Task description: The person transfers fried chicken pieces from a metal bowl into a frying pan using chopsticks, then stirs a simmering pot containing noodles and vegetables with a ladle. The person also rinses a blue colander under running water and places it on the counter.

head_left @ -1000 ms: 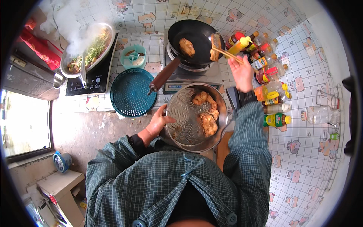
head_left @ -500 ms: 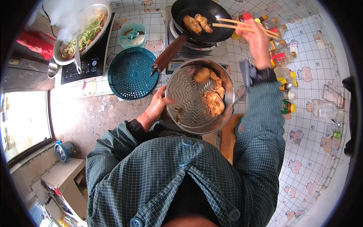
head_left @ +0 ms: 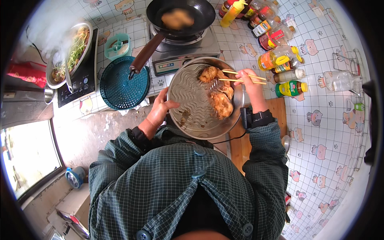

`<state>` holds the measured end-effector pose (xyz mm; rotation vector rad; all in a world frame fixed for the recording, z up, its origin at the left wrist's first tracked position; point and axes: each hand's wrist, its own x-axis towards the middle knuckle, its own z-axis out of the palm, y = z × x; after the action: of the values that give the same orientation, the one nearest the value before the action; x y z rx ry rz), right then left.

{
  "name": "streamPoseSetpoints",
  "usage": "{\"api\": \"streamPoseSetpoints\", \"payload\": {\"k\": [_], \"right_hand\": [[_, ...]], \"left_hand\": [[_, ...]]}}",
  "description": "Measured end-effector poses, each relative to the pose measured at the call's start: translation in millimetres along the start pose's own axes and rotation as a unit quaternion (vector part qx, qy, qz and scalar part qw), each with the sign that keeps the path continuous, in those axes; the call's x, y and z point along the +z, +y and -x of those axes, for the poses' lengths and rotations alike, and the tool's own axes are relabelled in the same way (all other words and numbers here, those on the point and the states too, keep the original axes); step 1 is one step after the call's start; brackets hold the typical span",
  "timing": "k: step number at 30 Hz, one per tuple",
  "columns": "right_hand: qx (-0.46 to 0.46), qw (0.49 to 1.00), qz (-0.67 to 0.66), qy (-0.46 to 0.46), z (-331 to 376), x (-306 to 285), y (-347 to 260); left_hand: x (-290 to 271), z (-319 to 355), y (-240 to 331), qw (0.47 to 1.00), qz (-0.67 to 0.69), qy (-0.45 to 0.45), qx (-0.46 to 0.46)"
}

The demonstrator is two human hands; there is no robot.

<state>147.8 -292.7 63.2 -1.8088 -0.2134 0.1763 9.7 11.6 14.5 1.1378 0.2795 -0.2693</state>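
The curled left hand [head_left: 158,111] holds a metal bowl [head_left: 187,86], the right hand [head_left: 249,83] pinches chopsticks [head_left: 259,83], a cat-print bench [head_left: 161,83] lies past both, and a bright window [head_left: 30,152] is left of them.

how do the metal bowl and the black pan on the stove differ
The metal bowl is silvery and wavy-patterned inside; the black pan is dark inside, with a long brown handle. The left hand grips the bowl's rim; the pan sits on the stove, no hand on it. Both are round and hold browned food.
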Motion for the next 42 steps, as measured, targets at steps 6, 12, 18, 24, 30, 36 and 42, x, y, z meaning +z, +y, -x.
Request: {"api": "streamPoseSetpoints", "payload": {"k": [6,12,18,24,30,36,42], "right_hand": [[0.075,0.969,-0.210,0.101,9,16,21],[0.125,0.948,-0.277,0.092,8,38,23],[0.167,0.907,-0.382,0.065,10,46,26],[0.178,0.890,-0.419,0.028,-3,43,19],[0.151,0.879,-0.452,0.029,-41,43,-14],[0.052,0.892,-0.439,0.099,-161,50,-36],[0.034,0.892,-0.364,0.265,-263,92,-38]], "left_hand": [[13,5,-9,0.999,-0.037,0.009,0.001],[16,2,-14,0.992,-0.126,0.022,0.009],[7,6,6,0.991,-0.124,0.052,0.014],[-12,5,8,0.994,-0.088,0.070,0.006],[-23,5,13,0.993,-0.083,0.081,0.002],[-36,4,12,0.996,-0.059,0.066,-0.018],[-46,2,14,0.998,0.029,0.050,-0.022]]}}
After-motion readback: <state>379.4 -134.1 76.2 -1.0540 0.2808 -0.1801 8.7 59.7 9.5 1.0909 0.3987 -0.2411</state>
